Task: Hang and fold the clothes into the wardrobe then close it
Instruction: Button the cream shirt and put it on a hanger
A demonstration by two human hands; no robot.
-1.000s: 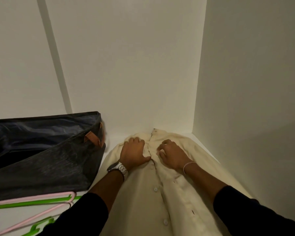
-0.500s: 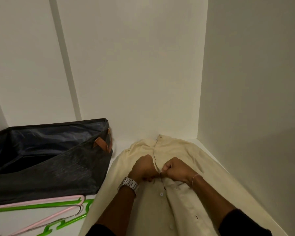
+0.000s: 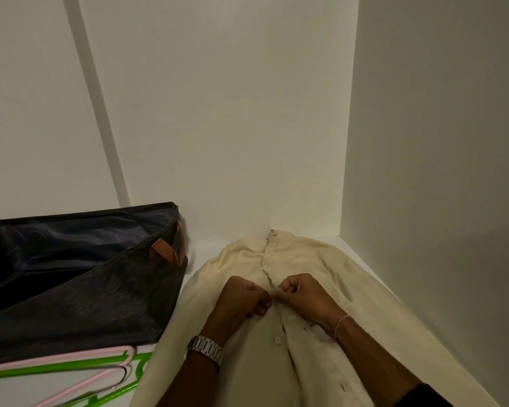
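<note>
Shirt [image 3: 321, 259] lengthwise — collar toward back wall [image 3: 232, 113]

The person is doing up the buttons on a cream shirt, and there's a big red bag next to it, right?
Not quite: the bag is black with a brown handle, not red, as the head view shows. The rest holds: both hands, left hand and right hand, pinch the cream shirt at its buttons.

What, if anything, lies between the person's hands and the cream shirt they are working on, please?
Nothing visible does. The left hand and right hand already pinch the cream shirt at its button placket, fingers curled on the fabric. The dark storage bag and the pink and green hangers lie off to the left, clear of the hands.
</note>
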